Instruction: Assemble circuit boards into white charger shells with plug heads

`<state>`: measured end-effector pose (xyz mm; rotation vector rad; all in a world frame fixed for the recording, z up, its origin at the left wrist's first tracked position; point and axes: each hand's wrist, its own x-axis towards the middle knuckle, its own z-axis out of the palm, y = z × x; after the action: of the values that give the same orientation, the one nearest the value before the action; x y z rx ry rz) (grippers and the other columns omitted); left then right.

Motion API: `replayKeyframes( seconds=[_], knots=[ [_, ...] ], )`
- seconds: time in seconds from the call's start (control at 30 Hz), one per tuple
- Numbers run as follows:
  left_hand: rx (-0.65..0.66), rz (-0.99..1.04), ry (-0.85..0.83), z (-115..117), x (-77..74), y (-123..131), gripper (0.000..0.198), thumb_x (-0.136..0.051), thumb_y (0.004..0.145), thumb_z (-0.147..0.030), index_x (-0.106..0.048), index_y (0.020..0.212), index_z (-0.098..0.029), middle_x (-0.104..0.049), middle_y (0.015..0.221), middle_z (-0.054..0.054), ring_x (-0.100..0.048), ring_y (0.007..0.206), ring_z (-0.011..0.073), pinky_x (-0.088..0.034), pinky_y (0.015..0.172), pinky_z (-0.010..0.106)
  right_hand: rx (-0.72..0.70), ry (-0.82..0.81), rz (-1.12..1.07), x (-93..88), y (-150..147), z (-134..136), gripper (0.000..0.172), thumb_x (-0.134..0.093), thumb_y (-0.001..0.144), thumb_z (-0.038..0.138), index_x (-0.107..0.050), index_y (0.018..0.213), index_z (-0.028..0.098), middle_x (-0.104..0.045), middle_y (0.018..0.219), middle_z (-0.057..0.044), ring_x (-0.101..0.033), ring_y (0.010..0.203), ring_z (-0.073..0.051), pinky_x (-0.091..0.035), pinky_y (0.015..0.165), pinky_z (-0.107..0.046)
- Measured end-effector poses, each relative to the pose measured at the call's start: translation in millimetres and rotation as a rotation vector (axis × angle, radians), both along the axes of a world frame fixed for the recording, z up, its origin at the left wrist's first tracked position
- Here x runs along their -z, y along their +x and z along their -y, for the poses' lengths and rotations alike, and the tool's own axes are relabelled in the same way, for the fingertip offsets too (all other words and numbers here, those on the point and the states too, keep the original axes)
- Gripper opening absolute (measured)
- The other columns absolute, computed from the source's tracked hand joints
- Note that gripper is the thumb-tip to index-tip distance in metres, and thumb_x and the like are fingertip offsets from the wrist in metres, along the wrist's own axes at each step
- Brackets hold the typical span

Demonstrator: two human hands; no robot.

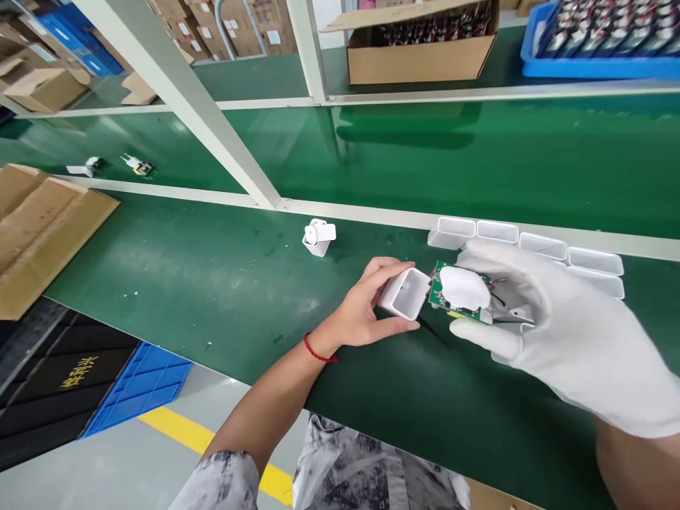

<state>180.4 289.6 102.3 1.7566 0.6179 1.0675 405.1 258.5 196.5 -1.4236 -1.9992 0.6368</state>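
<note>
My bare left hand [369,304] grips a white plastic housing [404,296], its open end facing right and toward me. In a white glove, my right hand [536,319] holds a green circuit board [440,290] with a white pad on its face and thin wires at its right end. The board's left edge is right beside the housing's mouth; whether they touch I cannot tell. Below the housing a thin dark strip [434,331] shows on the bench. Behind my glove stand several open white housings [494,231], partly hidden by it.
Left of my hands stands a small white part [319,237] on the green bench [212,269]. A cardboard box [53,234] sits at the left edge. A slanting white post [212,134] rises behind. Across the rail lie small assemblies [139,166]. A carton [419,60] and blue tray [600,67] stand farther back.
</note>
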Motion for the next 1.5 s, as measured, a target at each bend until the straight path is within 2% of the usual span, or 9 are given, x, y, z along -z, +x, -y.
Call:
replayKeyframes(
  seconds=[0.17,0.3,0.4,0.57,0.7,0.93,1.17,1.4,1.5],
  knots=[
    [-0.076,-0.081,0.001,1,-2.4,5,0.066,-0.083,0.072,-0.048,-0.051,0.124,-0.024,-0.057,0.120,0.011,-0.057,0.110,0.0252,-0.053,0.087,0.036,-0.121,0.140,0.191,-0.5,-3,1,0.033,-0.071,0.081,0.030,-0.058,0.110,0.021,-0.067,0.097,-0.007,-0.063,0.074,-0.023,-0.052,0.061,-0.036],
    [-0.036,-0.077,-0.024,3,-3.6,8,0.064,-0.083,0.072,-0.045,-0.052,0.123,-0.022,-0.062,0.118,0.010,-0.063,0.105,0.0238,-0.054,0.082,0.034,-0.173,0.166,0.211,7.9,-5,2,0.025,-0.065,0.082,0.016,-0.055,0.104,0.023,-0.063,0.099,-0.004,-0.062,0.080,-0.022,-0.050,0.070,-0.035],
    [-0.061,-0.096,0.018,3,-1.7,11,0.063,-0.084,0.071,-0.046,-0.053,0.120,-0.021,-0.063,0.117,0.011,-0.064,0.106,0.0245,-0.055,0.083,0.034,-0.219,0.204,0.271,13.2,-4,2,0.024,-0.062,0.083,0.016,-0.057,0.105,0.024,-0.064,0.104,-0.005,-0.063,0.088,-0.024,-0.049,0.073,-0.037],
    [-0.110,-0.121,0.154,4,2.4,12,0.058,-0.078,0.077,-0.051,-0.053,0.119,-0.021,-0.063,0.116,0.013,-0.065,0.102,0.0231,-0.054,0.071,0.028,-0.354,0.155,0.289,11.9,-2,-1,0.022,-0.067,0.081,0.023,-0.060,0.101,0.025,-0.065,0.100,-0.003,-0.062,0.083,-0.024,-0.048,0.065,-0.035],
    [-0.158,-0.132,0.195,3,2.8,12,0.057,-0.077,0.078,-0.051,-0.053,0.121,-0.020,-0.062,0.116,0.014,-0.065,0.103,0.0237,-0.054,0.074,0.029,-0.275,0.175,0.239,5.6,-4,3,0.023,-0.061,0.083,0.020,-0.057,0.105,0.025,-0.064,0.109,-0.005,-0.063,0.092,-0.025,-0.051,0.074,-0.036],
    [-0.184,-0.120,0.326,0,1.6,12,0.054,-0.077,0.080,-0.045,-0.054,0.121,-0.019,-0.064,0.112,0.013,-0.064,0.105,0.0241,-0.054,0.089,0.037,-0.159,0.192,0.248,1.9,-7,10,0.031,-0.057,0.084,0.019,-0.056,0.114,0.027,-0.065,0.098,-0.004,-0.064,0.082,-0.026,-0.049,0.076,-0.039],
    [-0.139,-0.152,0.341,2,1.9,13,0.059,-0.077,0.080,-0.042,-0.052,0.127,-0.017,-0.064,0.115,0.014,-0.064,0.107,0.0241,-0.056,0.078,0.029,-0.163,0.314,0.439,12.1,-6,17,0.050,-0.054,0.087,0.018,-0.046,0.137,0.024,-0.065,0.102,-0.008,-0.061,0.094,-0.032,-0.043,0.085,-0.045],
    [-0.146,-0.200,0.401,0,3.2,12,0.057,-0.072,0.084,-0.049,-0.051,0.128,-0.019,-0.065,0.115,0.013,-0.064,0.109,0.0251,-0.054,0.093,0.039,-0.244,0.271,0.464,8.7,-8,16,0.045,-0.048,0.089,0.009,-0.052,0.132,0.022,-0.067,0.103,-0.008,-0.063,0.095,-0.030,-0.042,0.093,-0.048],
    [-0.169,-0.198,0.427,-1,3.6,13,0.057,-0.073,0.083,-0.051,-0.053,0.125,-0.018,-0.066,0.113,0.013,-0.064,0.108,0.0241,-0.054,0.091,0.038,-0.239,0.316,0.504,7.4,-10,15,0.040,-0.049,0.088,0.005,-0.057,0.124,0.020,-0.067,0.100,-0.007,-0.062,0.090,-0.027,-0.042,0.091,-0.045]
  ],
)
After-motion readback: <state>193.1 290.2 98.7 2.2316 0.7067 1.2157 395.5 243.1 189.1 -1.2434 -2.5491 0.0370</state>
